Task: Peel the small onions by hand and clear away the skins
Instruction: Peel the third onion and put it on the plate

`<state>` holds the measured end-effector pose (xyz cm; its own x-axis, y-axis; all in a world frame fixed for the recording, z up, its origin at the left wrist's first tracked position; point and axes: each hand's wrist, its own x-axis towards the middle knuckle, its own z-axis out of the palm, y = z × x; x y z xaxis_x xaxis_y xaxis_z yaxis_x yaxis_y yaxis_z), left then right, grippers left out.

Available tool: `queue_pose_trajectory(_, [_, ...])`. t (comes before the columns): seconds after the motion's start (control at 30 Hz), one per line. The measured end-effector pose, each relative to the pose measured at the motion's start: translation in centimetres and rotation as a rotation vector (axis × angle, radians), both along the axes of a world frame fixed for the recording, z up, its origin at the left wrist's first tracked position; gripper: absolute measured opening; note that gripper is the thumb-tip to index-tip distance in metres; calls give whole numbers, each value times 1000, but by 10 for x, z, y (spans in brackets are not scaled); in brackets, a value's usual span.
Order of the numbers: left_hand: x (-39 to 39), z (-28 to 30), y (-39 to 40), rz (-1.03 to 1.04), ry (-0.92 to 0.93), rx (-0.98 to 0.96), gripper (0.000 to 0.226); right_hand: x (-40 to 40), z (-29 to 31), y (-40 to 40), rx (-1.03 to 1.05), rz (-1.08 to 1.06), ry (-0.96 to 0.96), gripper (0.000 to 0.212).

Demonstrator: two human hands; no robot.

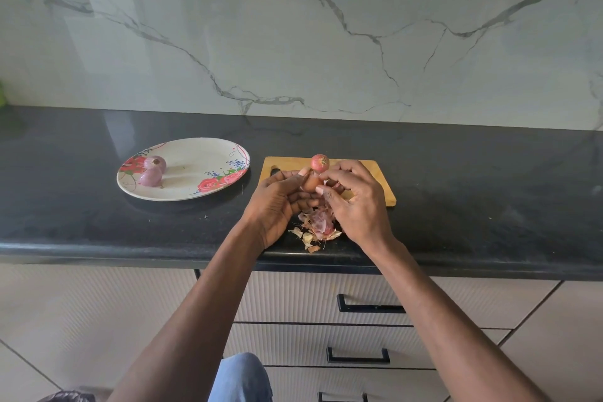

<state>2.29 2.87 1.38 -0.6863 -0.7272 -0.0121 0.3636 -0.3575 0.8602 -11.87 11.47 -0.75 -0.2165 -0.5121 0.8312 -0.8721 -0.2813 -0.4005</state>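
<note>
While the left hand [277, 202] cups a small brown-skinned onion [311, 183] in curled fingers, the right hand [354, 199] pinches at its skin with thumb and fingertips, just above the cutting board [375, 173]; best to hold the bulb steady, pick at the loose edge near the tip and pull in strips so the flesh stays whole, letting bits fall on the skin pile [318, 227] at the counter edge [98, 238]; one unpeeled onion [320, 163] waits on the board's far side; two peeled onions [152, 170] sit on the floral plate [195, 157] to the left; skins not yet cleared.
</note>
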Motion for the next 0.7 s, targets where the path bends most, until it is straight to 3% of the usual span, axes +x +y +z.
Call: queue_pose_trajectory(0.7, [1, 0, 0, 38, -28, 5, 9, 2, -4, -2, 49, 77, 38, 22])
